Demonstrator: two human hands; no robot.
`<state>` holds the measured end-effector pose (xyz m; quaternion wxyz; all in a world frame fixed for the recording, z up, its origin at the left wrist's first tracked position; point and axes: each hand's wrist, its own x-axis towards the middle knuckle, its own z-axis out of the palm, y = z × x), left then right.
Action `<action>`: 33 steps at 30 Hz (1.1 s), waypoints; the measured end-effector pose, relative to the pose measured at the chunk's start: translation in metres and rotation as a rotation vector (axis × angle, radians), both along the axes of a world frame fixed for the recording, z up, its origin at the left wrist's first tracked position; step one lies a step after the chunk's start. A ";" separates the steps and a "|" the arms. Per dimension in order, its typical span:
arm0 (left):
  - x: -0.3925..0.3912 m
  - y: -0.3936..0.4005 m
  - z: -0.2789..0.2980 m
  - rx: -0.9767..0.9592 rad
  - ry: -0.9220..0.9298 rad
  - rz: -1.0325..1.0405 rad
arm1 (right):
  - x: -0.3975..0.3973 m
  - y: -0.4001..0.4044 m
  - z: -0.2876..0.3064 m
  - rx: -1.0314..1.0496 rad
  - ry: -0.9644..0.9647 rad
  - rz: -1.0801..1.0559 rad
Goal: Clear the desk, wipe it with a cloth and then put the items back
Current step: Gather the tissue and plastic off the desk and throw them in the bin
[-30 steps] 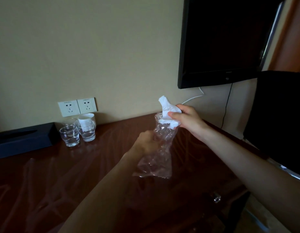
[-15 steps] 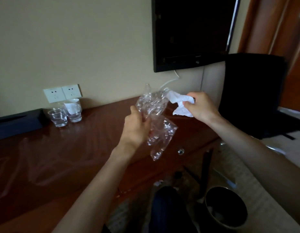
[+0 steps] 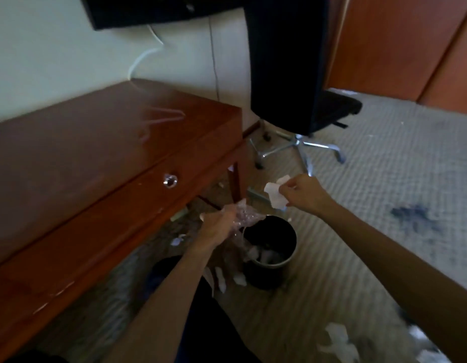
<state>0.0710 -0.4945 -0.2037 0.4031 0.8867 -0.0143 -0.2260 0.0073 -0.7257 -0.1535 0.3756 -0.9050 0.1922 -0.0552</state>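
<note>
My left hand (image 3: pixel 216 226) grips a crumpled clear plastic bag (image 3: pixel 246 218) just above the rim of a black waste bin (image 3: pixel 284 247) on the floor. My right hand (image 3: pixel 303 195) pinches a white tissue (image 3: pixel 275 195) in the air, higher and to the right of the bag. The brown wooden desk (image 3: pixel 96 142) fills the left side, its top bare in the part that shows. White paper lies inside the bin.
A drawer knob (image 3: pixel 170 180) sits on the desk front. A black office chair (image 3: pixel 300 100) on a chrome base stands beyond the desk's end. Scraps of white paper (image 3: pixel 339 341) litter the carpet. A dark screen (image 3: pixel 148 9) hangs on the wall.
The view swung down and right from the desk top to the floor. Both hands moved down off the desk; the bag now hangs over the bin and the tissue is away from it.
</note>
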 end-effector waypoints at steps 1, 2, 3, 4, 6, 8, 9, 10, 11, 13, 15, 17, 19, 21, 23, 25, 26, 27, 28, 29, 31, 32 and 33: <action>0.006 -0.010 -0.015 0.023 -0.014 -0.023 | 0.004 -0.010 -0.017 0.022 0.025 -0.035; 0.009 -0.020 -0.027 0.071 -0.074 -0.062 | 0.009 -0.019 -0.032 0.039 0.036 -0.056; 0.014 -0.029 -0.037 0.119 -0.148 -0.102 | 0.014 -0.027 -0.048 0.040 0.057 -0.070; 0.018 -0.037 -0.044 0.148 -0.198 -0.116 | 0.020 -0.033 -0.063 0.024 0.084 -0.069; 0.033 -0.057 -0.072 0.174 -0.188 -0.135 | 0.030 -0.038 -0.088 -0.029 0.117 -0.055; 0.050 -0.078 -0.106 0.187 -0.224 -0.160 | 0.040 -0.040 -0.113 -0.041 0.126 -0.056; 0.054 -0.089 -0.119 0.193 -0.238 -0.192 | 0.045 -0.043 -0.126 -0.033 0.137 -0.062; 0.057 -0.100 -0.130 0.228 -0.245 -0.239 | 0.049 -0.045 -0.139 -0.017 0.154 -0.067; 0.060 -0.111 -0.144 0.252 -0.256 -0.263 | 0.052 -0.048 -0.152 -0.002 0.181 -0.071; 0.066 -0.133 -0.168 0.244 -0.266 -0.279 | 0.055 -0.056 -0.173 0.014 0.193 -0.082; 0.071 -0.150 -0.192 0.229 -0.261 -0.293 | 0.057 -0.063 -0.191 0.036 0.180 -0.114; 0.074 -0.157 -0.210 0.253 -0.177 -0.400 | 0.059 -0.069 -0.207 0.044 0.169 -0.160; 0.079 -0.155 -0.225 0.327 -0.034 -0.553 | 0.062 -0.075 -0.223 0.034 0.156 -0.182; 0.091 -0.147 -0.235 0.362 0.128 -0.651 | 0.066 -0.077 -0.242 0.024 0.161 -0.180; 0.105 -0.143 -0.236 0.345 0.182 -0.724 | 0.072 -0.075 -0.261 0.018 0.194 -0.182; 0.117 -0.146 -0.229 0.268 0.103 -0.764 | 0.079 -0.067 -0.278 0.022 0.238 -0.171; 0.123 -0.147 -0.224 0.244 0.054 -0.759 | 0.084 -0.064 -0.286 0.024 0.252 -0.162; 0.129 -0.148 -0.218 0.233 0.011 -0.746 | 0.088 -0.060 -0.293 0.026 0.262 -0.159; 0.134 -0.149 -0.212 0.241 -0.011 -0.733 | 0.093 -0.056 -0.301 0.018 0.271 -0.157; 0.137 -0.148 -0.207 0.269 -0.018 -0.733 | 0.097 -0.053 -0.309 -0.009 0.301 -0.142; 0.139 -0.144 -0.197 0.339 -0.012 -0.739 | 0.100 -0.048 -0.328 -0.086 0.442 -0.062; 0.139 -0.142 -0.193 0.358 -0.018 -0.745 | 0.100 -0.046 -0.336 -0.108 0.535 -0.006; 0.137 -0.139 -0.188 0.366 -0.027 -0.754 | 0.099 -0.046 -0.343 -0.112 0.621 0.042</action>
